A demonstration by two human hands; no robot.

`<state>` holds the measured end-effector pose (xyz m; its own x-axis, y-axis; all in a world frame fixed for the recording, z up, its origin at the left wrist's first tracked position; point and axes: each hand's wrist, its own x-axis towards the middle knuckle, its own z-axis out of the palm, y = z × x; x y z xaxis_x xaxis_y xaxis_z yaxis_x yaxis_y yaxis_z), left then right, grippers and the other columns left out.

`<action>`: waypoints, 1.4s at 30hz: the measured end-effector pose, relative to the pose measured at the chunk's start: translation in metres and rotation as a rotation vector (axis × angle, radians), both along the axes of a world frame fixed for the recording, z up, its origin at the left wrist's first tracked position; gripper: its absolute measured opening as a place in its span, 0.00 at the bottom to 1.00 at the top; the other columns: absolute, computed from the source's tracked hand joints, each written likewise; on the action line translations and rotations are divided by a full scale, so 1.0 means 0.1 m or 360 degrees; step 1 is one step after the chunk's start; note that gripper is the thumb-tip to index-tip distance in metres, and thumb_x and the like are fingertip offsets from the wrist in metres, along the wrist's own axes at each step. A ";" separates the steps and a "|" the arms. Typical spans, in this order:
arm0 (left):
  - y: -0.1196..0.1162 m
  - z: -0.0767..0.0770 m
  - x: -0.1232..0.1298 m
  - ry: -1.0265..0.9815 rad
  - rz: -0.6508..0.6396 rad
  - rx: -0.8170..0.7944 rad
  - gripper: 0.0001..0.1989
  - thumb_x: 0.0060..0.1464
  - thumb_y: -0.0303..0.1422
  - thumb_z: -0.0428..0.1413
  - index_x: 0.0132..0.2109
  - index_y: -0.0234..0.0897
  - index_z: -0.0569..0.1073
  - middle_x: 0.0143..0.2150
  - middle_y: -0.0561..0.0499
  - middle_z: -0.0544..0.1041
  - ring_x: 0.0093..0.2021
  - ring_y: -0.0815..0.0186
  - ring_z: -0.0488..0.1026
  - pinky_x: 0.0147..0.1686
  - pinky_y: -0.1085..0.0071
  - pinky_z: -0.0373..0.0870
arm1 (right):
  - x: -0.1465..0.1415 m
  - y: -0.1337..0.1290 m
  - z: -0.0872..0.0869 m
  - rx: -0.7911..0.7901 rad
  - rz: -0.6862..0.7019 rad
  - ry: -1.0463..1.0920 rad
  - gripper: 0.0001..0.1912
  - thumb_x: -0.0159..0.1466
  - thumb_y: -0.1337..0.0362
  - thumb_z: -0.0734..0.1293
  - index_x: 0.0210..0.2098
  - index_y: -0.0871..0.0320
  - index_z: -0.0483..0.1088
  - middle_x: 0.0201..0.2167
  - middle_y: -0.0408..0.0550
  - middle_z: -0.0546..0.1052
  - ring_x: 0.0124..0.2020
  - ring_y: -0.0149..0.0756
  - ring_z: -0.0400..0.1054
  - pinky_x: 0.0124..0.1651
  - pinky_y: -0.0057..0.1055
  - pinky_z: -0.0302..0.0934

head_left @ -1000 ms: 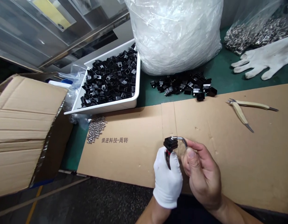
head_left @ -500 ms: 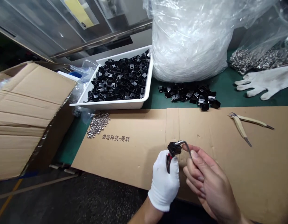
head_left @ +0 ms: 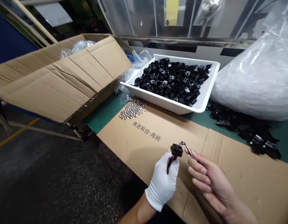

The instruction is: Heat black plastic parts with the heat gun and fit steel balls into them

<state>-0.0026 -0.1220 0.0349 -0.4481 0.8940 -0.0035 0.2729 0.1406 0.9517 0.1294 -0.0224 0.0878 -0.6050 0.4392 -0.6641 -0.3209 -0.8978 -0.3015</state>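
My left hand [head_left: 162,181], in a white cloth glove, grips a small black plastic block [head_left: 176,150] with red and black wires [head_left: 170,164] hanging from it. My bare right hand [head_left: 213,183] is just to the right, with its fingertips pinching a thin bent metal rod [head_left: 189,151]. The rod's curved tip comes close to the top of the block. Both hands are above a cardboard sheet [head_left: 251,186].
A white tray [head_left: 181,107] holds several black parts, and more lie on the green mat [head_left: 283,152] at right. Steel balls [head_left: 132,109] sit on the cardboard's far edge. An open cardboard box [head_left: 60,81] stands left, and a large plastic bag [head_left: 258,84] right.
The view has swung, turning the tray and box around and taking the pliers out of sight. My right fingers have straightened and now pinch the metal rod further from the block.
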 end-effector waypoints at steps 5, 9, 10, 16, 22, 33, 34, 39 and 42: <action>-0.02 0.03 -0.21 -0.0063 -0.0047 -0.0041 0.14 0.73 0.41 0.48 0.41 0.39 0.70 0.35 0.50 0.74 0.34 0.65 0.70 0.40 0.68 0.68 | -0.26 0.01 0.13 0.0356 0.0034 -0.0228 0.14 0.68 0.55 0.75 0.47 0.56 0.76 0.20 0.31 0.54 0.18 0.23 0.36 0.15 0.16 0.39; -0.02 0.02 -0.32 -0.0200 -0.0100 -0.0041 0.17 0.73 0.44 0.48 0.40 0.38 0.70 0.32 0.52 0.70 0.31 0.66 0.66 0.35 0.69 0.66 | -0.23 0.09 0.14 0.0497 0.0013 -0.0303 0.14 0.68 0.55 0.74 0.48 0.57 0.76 0.19 0.31 0.56 0.18 0.23 0.36 0.14 0.16 0.39; -0.01 0.01 -0.35 -0.0274 -0.0099 -0.0041 0.18 0.72 0.46 0.48 0.41 0.38 0.71 0.31 0.52 0.69 0.30 0.67 0.65 0.34 0.69 0.65 | -0.21 0.13 0.12 0.0503 -0.0019 -0.0308 0.13 0.69 0.56 0.74 0.47 0.57 0.76 0.19 0.31 0.55 0.18 0.23 0.36 0.14 0.16 0.39; 0.13 -0.05 -0.46 -0.0916 -0.0004 -0.0114 0.22 0.70 0.53 0.49 0.43 0.37 0.69 0.30 0.56 0.65 0.26 0.71 0.62 0.27 0.73 0.61 | -0.01 0.32 -0.04 0.0519 -0.0181 -0.0358 0.11 0.68 0.60 0.73 0.46 0.59 0.76 0.19 0.30 0.54 0.17 0.23 0.35 0.13 0.15 0.38; 0.20 -0.06 -0.49 -0.1014 0.0021 -0.0079 0.22 0.70 0.53 0.49 0.44 0.37 0.69 0.30 0.56 0.68 0.26 0.71 0.65 0.27 0.73 0.63 | 0.30 0.32 -0.19 0.0477 -0.0277 -0.0363 0.11 0.66 0.61 0.74 0.44 0.60 0.75 0.18 0.29 0.55 0.16 0.21 0.37 0.13 0.14 0.40; 0.22 -0.06 -0.45 -0.0757 0.0028 -0.0127 0.21 0.71 0.52 0.49 0.45 0.37 0.71 0.30 0.56 0.70 0.26 0.71 0.66 0.29 0.73 0.66 | 0.56 0.21 -0.29 0.0440 -0.0321 -0.0332 0.14 0.67 0.58 0.74 0.45 0.61 0.74 0.18 0.30 0.57 0.15 0.20 0.40 0.13 0.15 0.38; 0.21 -0.06 -0.42 -0.0755 0.0062 -0.0110 0.22 0.70 0.53 0.50 0.45 0.37 0.71 0.30 0.56 0.69 0.26 0.71 0.66 0.28 0.73 0.66 | 0.56 0.20 -0.30 0.0427 -0.0291 -0.0334 0.13 0.67 0.58 0.73 0.45 0.61 0.74 0.18 0.30 0.57 0.15 0.20 0.40 0.13 0.16 0.37; 0.10 -0.06 -0.33 -0.0745 0.0283 0.0064 0.23 0.69 0.54 0.50 0.44 0.37 0.70 0.30 0.55 0.68 0.26 0.71 0.65 0.27 0.73 0.65 | 0.25 0.28 -0.44 0.0376 0.0024 -0.0303 0.11 0.75 0.57 0.67 0.45 0.60 0.72 0.22 0.31 0.61 0.14 0.20 0.46 0.13 0.18 0.40; 0.04 -0.10 -0.41 -0.0642 0.0454 0.0161 0.23 0.70 0.53 0.50 0.44 0.36 0.71 0.29 0.55 0.67 0.26 0.72 0.64 0.29 0.74 0.65 | -0.30 0.41 -0.53 0.0454 0.0280 -0.0298 0.13 0.75 0.55 0.68 0.48 0.60 0.72 0.32 0.40 0.73 0.21 0.25 0.63 0.20 0.22 0.61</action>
<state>-0.0433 -0.1175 0.0248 -0.6555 0.7409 -0.1465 -0.1555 0.0574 0.9862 0.0994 0.0186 0.0349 -0.5674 0.5223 -0.6366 -0.0847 -0.8060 -0.5858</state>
